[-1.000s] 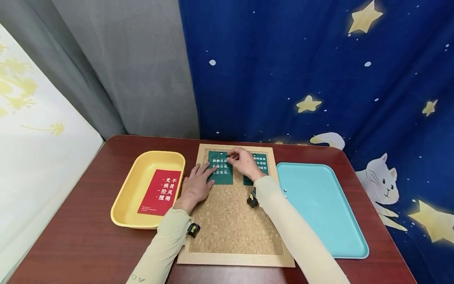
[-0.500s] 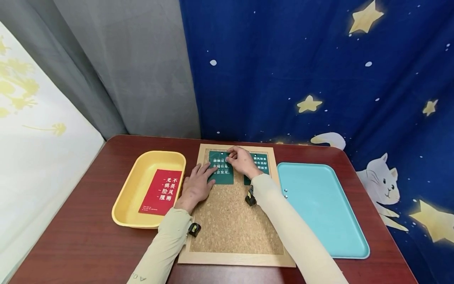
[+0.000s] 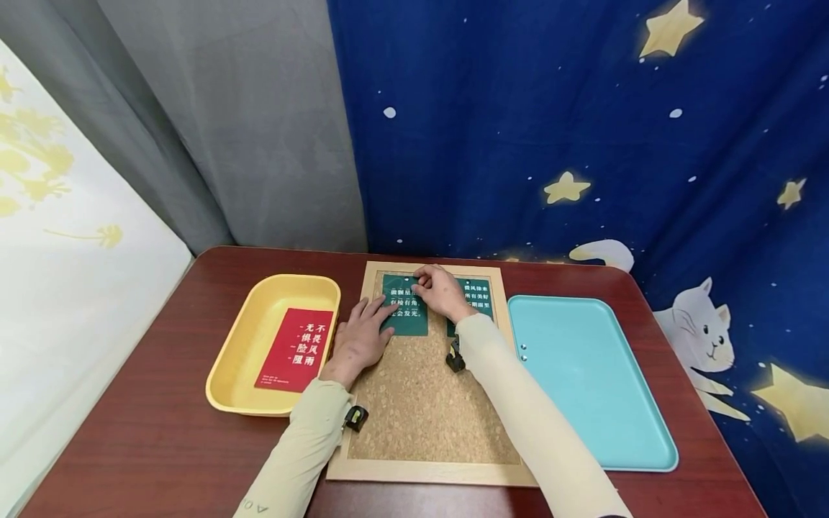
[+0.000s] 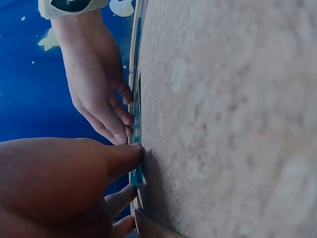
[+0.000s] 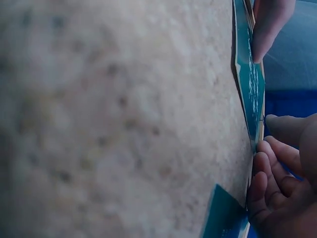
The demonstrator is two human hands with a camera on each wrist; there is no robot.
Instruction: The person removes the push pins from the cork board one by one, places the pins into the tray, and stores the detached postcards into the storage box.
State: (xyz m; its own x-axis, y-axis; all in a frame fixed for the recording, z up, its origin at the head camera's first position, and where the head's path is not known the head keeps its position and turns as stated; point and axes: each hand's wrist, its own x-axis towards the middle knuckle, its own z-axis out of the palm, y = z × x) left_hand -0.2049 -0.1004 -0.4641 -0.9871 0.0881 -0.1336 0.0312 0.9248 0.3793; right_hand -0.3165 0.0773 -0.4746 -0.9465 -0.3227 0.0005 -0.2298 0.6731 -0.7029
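Observation:
A green card (image 3: 414,325) with white lettering lies at the upper left of a wood-framed cork board (image 3: 434,403). A small pushpin (image 3: 406,279) is at its top edge. My left hand (image 3: 361,337) presses the card's left side with spread fingers; its thumb (image 4: 126,157) touches the surface. The right hand (image 3: 443,293) is at the card's top right corner, its bent fingers (image 5: 262,163) at the edge and one fingertip (image 5: 273,124) close to a thin dark pin. I cannot tell whether the fingers pinch it. A second green card (image 3: 479,296) is partly behind the right hand.
Left of the board stands a yellow tray (image 3: 227,374) holding a red card (image 3: 291,360). On the right lies a turquoise tray (image 3: 602,388) with two small shiny pins (image 3: 524,352) near its left edge. A curtain (image 3: 453,144) hangs behind the brown table (image 3: 155,403).
The right wrist has shifted slightly left, uncovering more of the right green card, while its fingertips stay at the left card's corner. The left hand keeps its place.

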